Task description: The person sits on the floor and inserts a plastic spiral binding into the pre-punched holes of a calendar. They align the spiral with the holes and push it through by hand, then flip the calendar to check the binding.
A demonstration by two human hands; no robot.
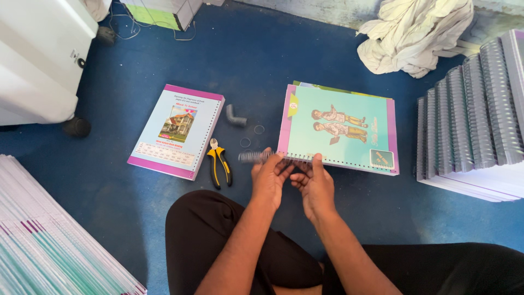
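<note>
Glossy paper cover on the booklet (341,128), a shiny metal wire coil (255,157) at its edge; pliers (218,163) wear smooth yellow-and-black plastic grips; floor (262,60) matt blue, scuffed; cloth (415,33) crumpled.

A grey spiral coil (255,157) partly threaded into the turquoise, purple-edged booklet's (341,128) punched near edge

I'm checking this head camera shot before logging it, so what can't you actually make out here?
Head view only:
- Spiral coil: its right part is hidden behind the left hand, so how far it is threaded cannot be told.
- Booklet's punched edge: partly covered by the right hand.
- Bound stack: cut off by the right edge.
- Loose sheets: cut off at the lower left.
- Two small rings: too small to identify.
</note>
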